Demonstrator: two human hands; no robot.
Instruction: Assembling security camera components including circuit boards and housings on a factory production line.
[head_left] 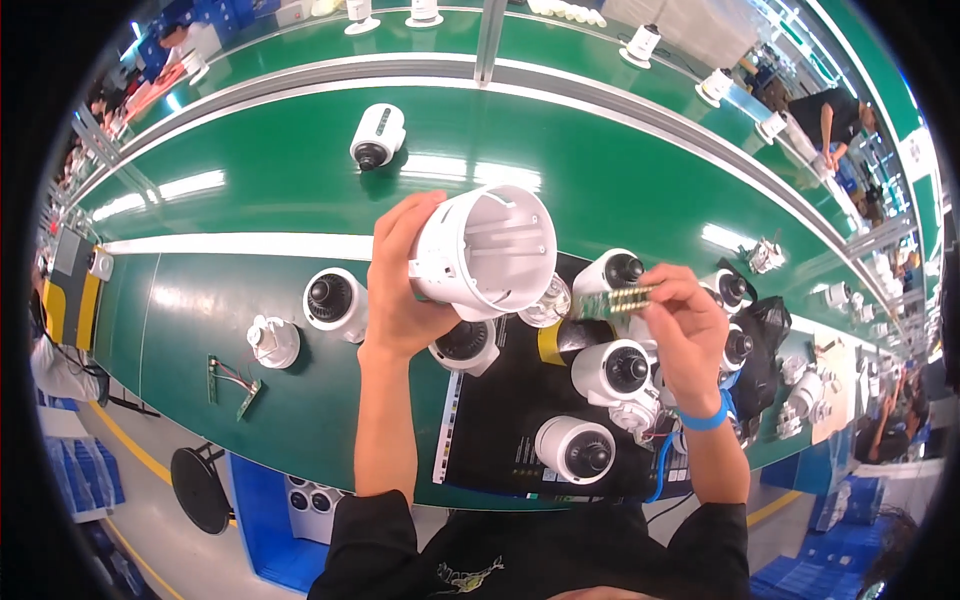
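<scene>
My left hand [398, 290] is wrapped round a white cylindrical housing [438, 248], raised above the bench and tilted so its hollow inside faces right. Slots and small holes show in its wall. Between the thumb and fingers of my right hand [688, 325], which wears a blue wrist strap [703, 416], is a narrow green circuit board [612, 302], apart from the housing. Below the hands lies a black mat [490, 430] bearing several white cameras with black lenses, such as a front one [575, 450] and one by my right wrist [612, 372].
To the left, a white camera [337, 303], a white round part [273, 342] and two wired circuit boards [235, 385] lie on the green bench [170, 330]. Another camera [378, 137] sits on the conveyor belt [290, 150]. A black bag [765, 335] and a blue cable [663, 468] are at right.
</scene>
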